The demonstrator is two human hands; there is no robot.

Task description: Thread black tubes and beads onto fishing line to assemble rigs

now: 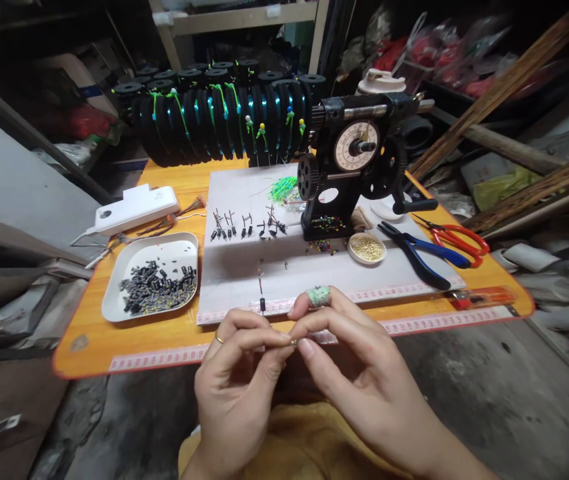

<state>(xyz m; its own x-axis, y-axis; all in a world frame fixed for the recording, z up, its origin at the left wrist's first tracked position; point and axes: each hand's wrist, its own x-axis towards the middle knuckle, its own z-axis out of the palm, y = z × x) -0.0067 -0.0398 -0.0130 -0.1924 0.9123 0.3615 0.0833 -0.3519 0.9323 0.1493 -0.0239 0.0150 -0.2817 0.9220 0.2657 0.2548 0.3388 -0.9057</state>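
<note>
My left hand (244, 380) and my right hand (364, 360) meet at the fingertips beyond the table's near edge. Both are closed in a pinch around a tiny metallic piece (294, 343); its exact kind is too small to tell. A ring circles a left finger, and green patterned tape (318, 296) wraps a right finger. Just beyond the left fingers, a black cylinder on a thin stem (263, 305) lies at the white board's front edge. A tiny metallic bit (286, 265) rests farther back on the board (234, 277).
A white tray (109, 303) holds black cylinders at left. Several stemmed cylinders (249, 230) lie on the board. A geared machine with a dial (357, 145) and black spools (214, 123) stands behind. Golden beads fill a dish (367, 261); pliers (421, 257) and red-handled scissors (459, 240) lie right.
</note>
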